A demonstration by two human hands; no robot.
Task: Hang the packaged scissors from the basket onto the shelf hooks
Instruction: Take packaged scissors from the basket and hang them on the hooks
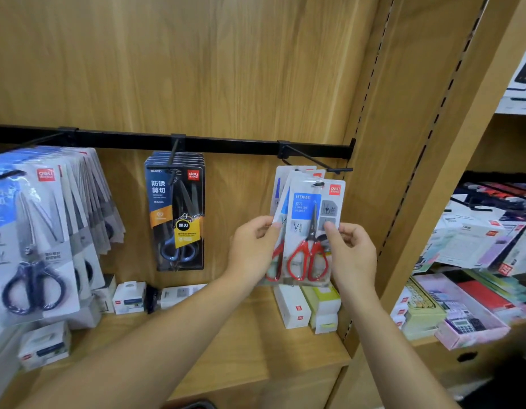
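Head: left hand (252, 246), right hand (353, 250) pinch scissors packs (307, 211).

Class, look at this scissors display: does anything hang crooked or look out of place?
Yes. The red-handled scissors packs, pinched by the left hand and right hand, fan out tilted under the right hook; the dark packs on the middle hook hang straight.

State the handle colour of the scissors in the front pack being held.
Red handles on the packaged scissors, clearest in the head view.
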